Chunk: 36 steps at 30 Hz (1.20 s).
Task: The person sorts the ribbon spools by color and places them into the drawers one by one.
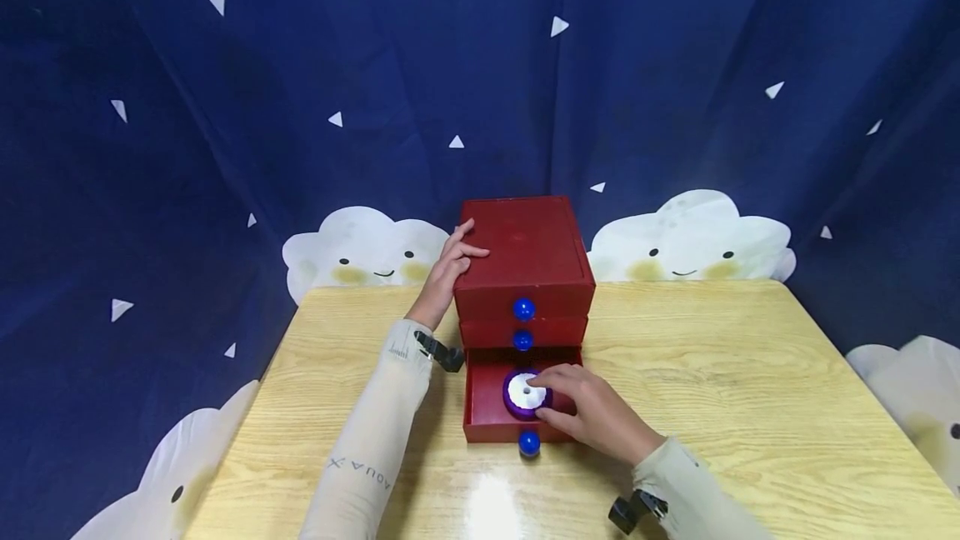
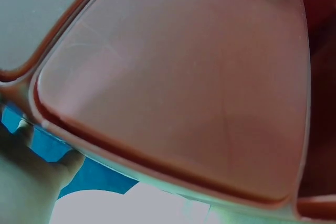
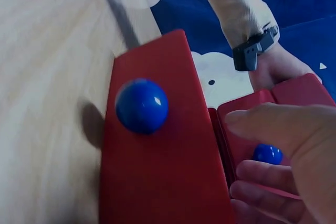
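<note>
A red cabinet of three drawers with blue ball knobs stands on the table. Its bottom drawer is pulled out; the upper two are closed. Inside it lies a round purple spool with a white face and small centre hole, like a ribbon roll. Over the spool's right side is my right hand, forefinger tip above the white face and thumb by the near edge; a gap shows between thumb and fingers. My left hand rests on the cabinet's top left edge, fingers spread.
The pale wooden table extends to both sides of the cabinet. Behind it hangs a dark blue curtain with white triangles and smiling clouds. The open drawer's blue knob juts toward the table's front.
</note>
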Each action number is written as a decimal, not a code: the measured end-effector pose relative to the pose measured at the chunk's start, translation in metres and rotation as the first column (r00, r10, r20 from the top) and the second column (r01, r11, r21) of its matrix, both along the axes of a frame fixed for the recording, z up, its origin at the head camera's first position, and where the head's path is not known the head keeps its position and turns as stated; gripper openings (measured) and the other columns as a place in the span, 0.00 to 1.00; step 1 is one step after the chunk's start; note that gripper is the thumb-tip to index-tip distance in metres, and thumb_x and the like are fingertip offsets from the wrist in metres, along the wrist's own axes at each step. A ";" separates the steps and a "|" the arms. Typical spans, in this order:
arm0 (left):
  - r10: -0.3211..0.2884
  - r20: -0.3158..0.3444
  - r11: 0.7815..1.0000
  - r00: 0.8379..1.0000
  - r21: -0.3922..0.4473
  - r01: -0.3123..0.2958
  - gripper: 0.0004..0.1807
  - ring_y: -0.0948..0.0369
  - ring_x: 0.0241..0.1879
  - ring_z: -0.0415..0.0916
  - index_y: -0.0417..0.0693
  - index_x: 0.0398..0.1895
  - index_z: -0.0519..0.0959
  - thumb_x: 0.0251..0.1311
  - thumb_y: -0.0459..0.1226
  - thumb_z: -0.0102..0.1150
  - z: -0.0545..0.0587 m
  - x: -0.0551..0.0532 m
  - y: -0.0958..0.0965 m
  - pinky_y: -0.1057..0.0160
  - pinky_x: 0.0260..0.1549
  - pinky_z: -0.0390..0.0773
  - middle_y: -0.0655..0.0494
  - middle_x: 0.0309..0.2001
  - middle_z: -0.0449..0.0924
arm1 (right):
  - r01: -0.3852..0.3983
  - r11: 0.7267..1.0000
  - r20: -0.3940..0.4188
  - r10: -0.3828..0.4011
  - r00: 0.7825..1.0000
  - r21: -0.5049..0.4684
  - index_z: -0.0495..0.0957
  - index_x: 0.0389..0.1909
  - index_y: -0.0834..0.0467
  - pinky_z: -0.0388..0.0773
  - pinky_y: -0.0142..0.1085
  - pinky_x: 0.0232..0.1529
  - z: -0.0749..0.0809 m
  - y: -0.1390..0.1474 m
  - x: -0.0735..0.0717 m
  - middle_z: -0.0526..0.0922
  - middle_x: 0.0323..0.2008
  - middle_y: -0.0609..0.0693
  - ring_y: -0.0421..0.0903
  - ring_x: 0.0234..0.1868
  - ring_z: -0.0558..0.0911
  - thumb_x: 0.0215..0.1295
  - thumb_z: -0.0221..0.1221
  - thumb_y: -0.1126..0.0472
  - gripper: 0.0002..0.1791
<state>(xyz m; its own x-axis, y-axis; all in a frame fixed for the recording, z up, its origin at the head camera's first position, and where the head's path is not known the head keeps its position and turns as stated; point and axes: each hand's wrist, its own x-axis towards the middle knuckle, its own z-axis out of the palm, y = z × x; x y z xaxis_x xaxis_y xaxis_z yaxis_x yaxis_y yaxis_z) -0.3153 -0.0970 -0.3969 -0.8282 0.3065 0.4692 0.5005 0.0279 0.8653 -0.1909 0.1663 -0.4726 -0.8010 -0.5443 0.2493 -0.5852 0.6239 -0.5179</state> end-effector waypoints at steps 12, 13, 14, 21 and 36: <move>0.002 0.008 1.000 1.000 0.009 -0.002 0.20 0.59 0.76 0.32 0.29 0.52 0.76 0.65 0.28 0.37 0.000 0.000 -0.001 0.49 0.71 0.35 0.46 0.75 0.48 | -0.053 0.989 -0.099 0.039 0.994 -0.139 0.81 0.51 0.42 0.79 0.36 0.48 -0.007 -0.005 0.023 0.79 0.47 0.36 0.36 0.47 0.78 0.54 0.70 0.56 0.21; 0.001 0.008 1.000 1.000 0.011 -0.001 0.20 0.59 0.76 0.32 0.29 0.53 0.76 0.65 0.29 0.37 0.000 0.000 -0.001 0.49 0.71 0.35 0.46 0.75 0.48 | -0.055 0.988 -0.094 0.042 0.995 -0.142 0.81 0.51 0.41 0.79 0.36 0.48 -0.007 -0.005 0.025 0.80 0.47 0.37 0.36 0.47 0.79 0.54 0.70 0.56 0.21; -0.002 0.008 1.000 1.000 0.012 0.002 0.20 0.59 0.76 0.32 0.28 0.53 0.76 0.65 0.28 0.37 0.000 0.000 -0.001 0.49 0.71 0.35 0.46 0.75 0.48 | -0.055 0.988 -0.089 0.043 0.995 -0.142 0.80 0.51 0.40 0.79 0.36 0.48 -0.006 -0.006 0.026 0.80 0.47 0.36 0.36 0.47 0.79 0.54 0.70 0.56 0.22; -0.010 -0.006 1.000 1.000 0.023 0.010 0.20 0.56 0.76 0.31 0.27 0.52 0.75 0.64 0.28 0.37 0.003 -0.001 -0.001 0.47 0.70 0.34 0.44 0.75 0.47 | -0.065 0.982 -0.155 0.037 0.987 -0.176 0.81 0.51 0.40 0.79 0.35 0.48 0.001 -0.007 0.036 0.79 0.47 0.34 0.34 0.47 0.78 0.52 0.71 0.58 0.23; -0.010 0.015 0.999 1.000 0.037 0.009 0.19 0.61 0.75 0.32 0.32 0.53 0.77 0.67 0.30 0.38 -0.012 -0.011 -0.001 0.48 0.70 0.34 0.53 0.75 0.50 | -0.150 0.957 -0.047 0.143 0.989 -0.247 0.82 0.46 0.50 0.78 0.25 0.29 -0.010 -0.011 0.048 0.82 0.34 0.37 0.30 0.31 0.78 0.60 0.65 0.60 0.13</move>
<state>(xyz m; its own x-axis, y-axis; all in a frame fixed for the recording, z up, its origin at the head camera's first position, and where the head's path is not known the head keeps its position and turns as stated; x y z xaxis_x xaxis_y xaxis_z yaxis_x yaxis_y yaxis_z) -0.3263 -0.0980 -0.4090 -0.8327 0.2968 0.4675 0.4870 -0.0092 0.8733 -0.1433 0.1553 -0.4823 -0.7075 -0.5732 0.4134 -0.6775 0.3836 -0.6275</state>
